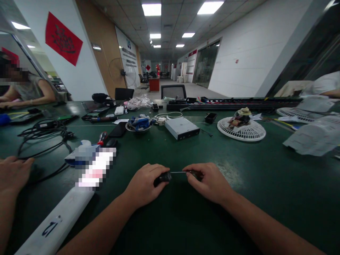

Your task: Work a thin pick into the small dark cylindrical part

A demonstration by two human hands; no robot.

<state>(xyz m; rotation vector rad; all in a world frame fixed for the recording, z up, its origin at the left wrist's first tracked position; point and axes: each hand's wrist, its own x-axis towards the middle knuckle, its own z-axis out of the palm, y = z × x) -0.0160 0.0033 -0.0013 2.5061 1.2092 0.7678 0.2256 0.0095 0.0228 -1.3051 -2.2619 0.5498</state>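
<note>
Table (170,223): green — thin-shafted tool (177,172) near centre, between hands
Left hand (145,184): fingers closed round dark handle (162,179)
Right hand (211,182): fingertips pinching the right end — piece under fingers unclear
Tool feel: probably light, stiff; shaft likely slippery, best held by handle

Lower centre: shiny metal shaft (177,172), dark plastic-looking handle (163,177). Centre: smooth metal-looking drive casing (180,126). Right: plastic grille (256,134). Tabletop (148,148) smooth, scuffed right of centre.

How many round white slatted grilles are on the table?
2: one grille right of the disc drive, and a second grille farther right, partly behind translucent plastic. Others could be hidden there.
</note>
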